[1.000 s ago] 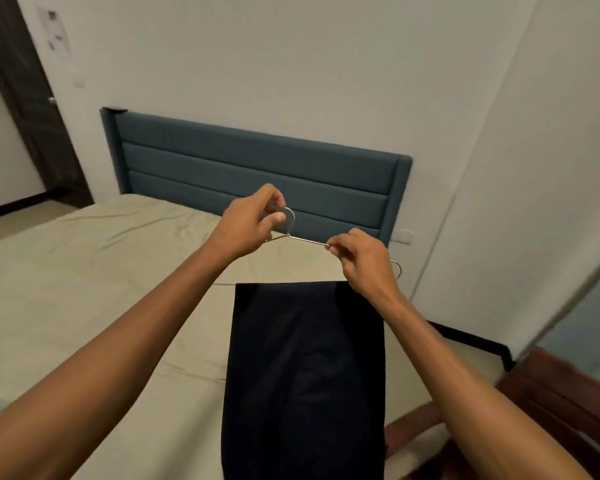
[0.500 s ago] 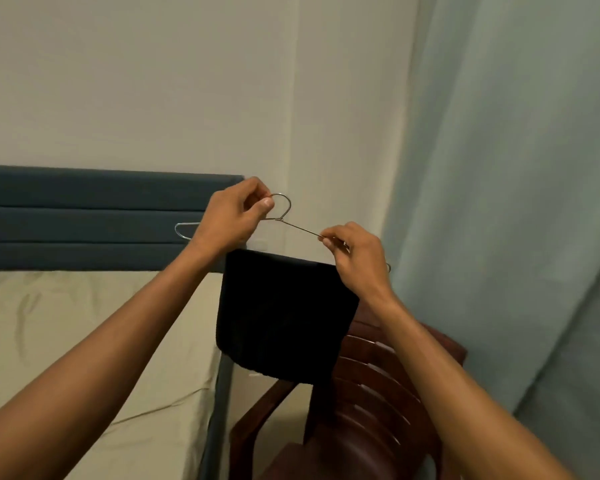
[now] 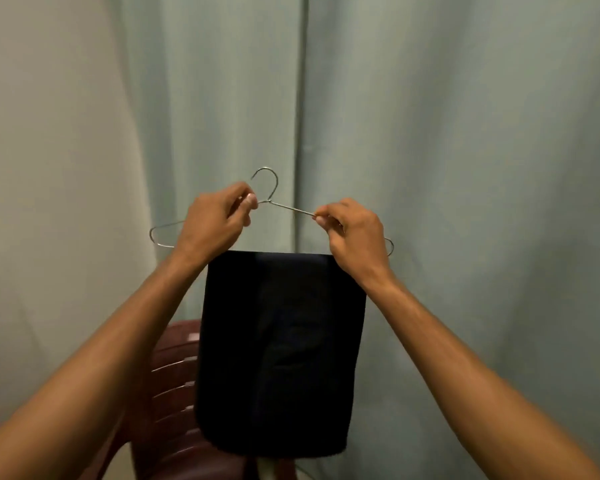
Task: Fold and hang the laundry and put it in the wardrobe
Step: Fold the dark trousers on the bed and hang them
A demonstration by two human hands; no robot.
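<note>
since a second ago the view has swung away from the bed and its blue headboard, past the room corner, and now faces a pale green curtain [image 3: 430, 133], with the hands and their load carried along at much the same height in front of the person.

both hands are closed on a thin wire hanger [image 3: 284, 206]. the left hand [image 3: 215, 223] pinches the wire just beside the base of the hook, and the right hand [image 3: 355, 233] pinches the sloping right shoulder of it. dark folded trousers [image 3: 281, 351] are draped over the bottom bar, hanging straight down below and between the two hands, in front of a reddish-brown chair [image 3: 167, 386].

the main risk looks to be the trousers sliding off. they only lie over a smooth bar with nothing clipping them, so a tilt of the hanger during the walk or a snag on the chair could pull them to one side and down. the wire also seems slight, so an uneven pull from the two pinches might bend it. no wardrobe is in view yet, so the hanging step is still to come.
</note>
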